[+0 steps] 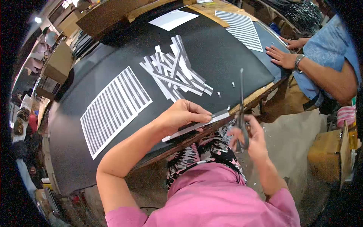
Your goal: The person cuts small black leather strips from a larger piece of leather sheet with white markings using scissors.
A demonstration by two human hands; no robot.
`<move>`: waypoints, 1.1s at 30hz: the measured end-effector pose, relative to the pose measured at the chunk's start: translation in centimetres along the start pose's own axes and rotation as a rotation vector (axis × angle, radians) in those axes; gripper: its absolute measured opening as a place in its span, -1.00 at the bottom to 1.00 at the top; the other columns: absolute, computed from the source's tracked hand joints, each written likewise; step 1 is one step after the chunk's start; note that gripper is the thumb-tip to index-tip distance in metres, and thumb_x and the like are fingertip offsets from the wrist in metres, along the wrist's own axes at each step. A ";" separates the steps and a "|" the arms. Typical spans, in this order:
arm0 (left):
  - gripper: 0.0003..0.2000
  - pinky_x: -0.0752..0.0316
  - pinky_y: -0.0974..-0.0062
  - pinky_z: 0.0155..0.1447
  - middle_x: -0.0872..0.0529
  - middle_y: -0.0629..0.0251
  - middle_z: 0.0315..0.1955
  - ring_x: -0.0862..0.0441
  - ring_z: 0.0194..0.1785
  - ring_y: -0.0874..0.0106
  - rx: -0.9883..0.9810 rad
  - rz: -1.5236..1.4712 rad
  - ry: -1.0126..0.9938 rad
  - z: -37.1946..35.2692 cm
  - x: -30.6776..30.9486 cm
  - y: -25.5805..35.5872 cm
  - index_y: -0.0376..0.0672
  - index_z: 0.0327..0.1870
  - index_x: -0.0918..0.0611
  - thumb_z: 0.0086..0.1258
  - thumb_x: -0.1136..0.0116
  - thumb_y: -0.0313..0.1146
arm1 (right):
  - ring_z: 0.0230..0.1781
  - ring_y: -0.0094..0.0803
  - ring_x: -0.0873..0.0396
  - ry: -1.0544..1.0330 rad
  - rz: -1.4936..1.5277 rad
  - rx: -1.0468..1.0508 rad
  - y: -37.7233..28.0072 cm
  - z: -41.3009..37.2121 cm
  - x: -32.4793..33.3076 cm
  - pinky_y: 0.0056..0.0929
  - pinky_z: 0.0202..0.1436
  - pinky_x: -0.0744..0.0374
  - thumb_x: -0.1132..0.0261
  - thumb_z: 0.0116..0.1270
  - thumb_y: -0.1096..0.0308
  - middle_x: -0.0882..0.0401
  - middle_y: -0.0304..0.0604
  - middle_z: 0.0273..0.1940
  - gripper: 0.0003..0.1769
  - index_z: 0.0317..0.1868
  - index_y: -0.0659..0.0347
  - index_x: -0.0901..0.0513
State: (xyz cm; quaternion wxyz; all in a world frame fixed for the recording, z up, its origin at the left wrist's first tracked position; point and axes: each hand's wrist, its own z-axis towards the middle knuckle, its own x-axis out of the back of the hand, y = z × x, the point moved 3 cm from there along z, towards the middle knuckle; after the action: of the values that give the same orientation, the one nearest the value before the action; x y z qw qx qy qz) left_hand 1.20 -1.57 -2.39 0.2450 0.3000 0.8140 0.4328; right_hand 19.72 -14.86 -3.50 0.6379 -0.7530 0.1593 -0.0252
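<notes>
My left hand (188,114) pinches a black-and-white paper strip (220,115) near the table's front edge. The strip runs slantwise under my fingers, one end pointing right. My right hand (252,137) grips a pair of scissors (241,98) by the handles, blades pointing up and away from me, just right of the strip's end. The hand is slightly blurred. A small cut piece (228,107) lies by the strip's end, and two more bits lie farther back. Beyond my left hand is a loose pile of cut strips (176,72).
Striped sheets (115,109) lie at the left of the black table (223,56). Another striped sheet (242,30) and a white sheet (174,19) lie at the back. A co-worker's hands (285,56) rest on the table at right. A cardboard box (327,155) stands on the floor.
</notes>
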 end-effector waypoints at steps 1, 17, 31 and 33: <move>-0.72 -0.54 0.63 -0.30 -0.76 0.24 -0.37 -0.64 -0.40 0.57 -0.002 -0.001 0.004 -0.2 0.0 -0.1 -0.35 -0.17 -0.72 0.19 -0.41 -0.33 | -0.63 -0.45 -0.57 -0.004 -0.001 0.001 -0.6 0.9 -0.7 -0.57 -0.62 -0.48 -0.35 0.26 0.46 -0.57 -0.18 -0.45 -0.56 0.08 0.37 -0.39; -0.79 -0.48 0.53 0.09 -0.70 0.26 -0.21 -0.59 -0.03 0.52 -0.610 0.198 -0.130 -2.6 3.2 1.2 -0.28 -0.04 -0.66 0.33 -0.23 -0.52 | -0.64 -0.55 -0.52 -0.213 -0.064 0.085 -4.6 8.2 -4.7 -0.62 -0.62 -0.45 -0.48 0.06 0.56 -0.60 -0.19 -0.45 -0.43 0.08 0.36 -0.43; -0.70 -0.42 0.48 0.20 -0.70 0.23 -0.05 -0.57 0.07 0.42 -0.529 0.224 -0.248 -3.1 4.9 0.6 -0.21 -0.02 -0.71 0.20 -0.37 -0.46 | -0.66 -0.58 -0.48 -0.151 -0.244 0.081 -5.4 7.8 -4.3 -0.61 -0.64 -0.40 -0.51 0.04 0.52 -0.58 -0.20 -0.46 -0.41 0.08 0.33 -0.44; -0.70 -0.42 0.49 0.20 -0.70 0.24 -0.06 -0.57 0.07 0.43 -0.527 0.241 -0.242 -2.9 5.5 0.4 -0.21 -0.02 -0.71 0.19 -0.37 -0.46 | -0.67 -0.59 -0.47 -0.256 -0.219 0.084 -5.5 6.2 -2.7 -0.61 -0.64 -0.40 -0.54 -0.02 0.50 -0.53 -0.25 -0.50 -0.40 0.04 0.32 -0.45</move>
State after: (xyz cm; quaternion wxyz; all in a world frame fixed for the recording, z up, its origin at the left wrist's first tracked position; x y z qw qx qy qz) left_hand -4.41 0.89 -1.34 0.3564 0.3700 0.5975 0.6157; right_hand 19.82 -7.45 1.14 0.6774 -0.7355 -0.0073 -0.0052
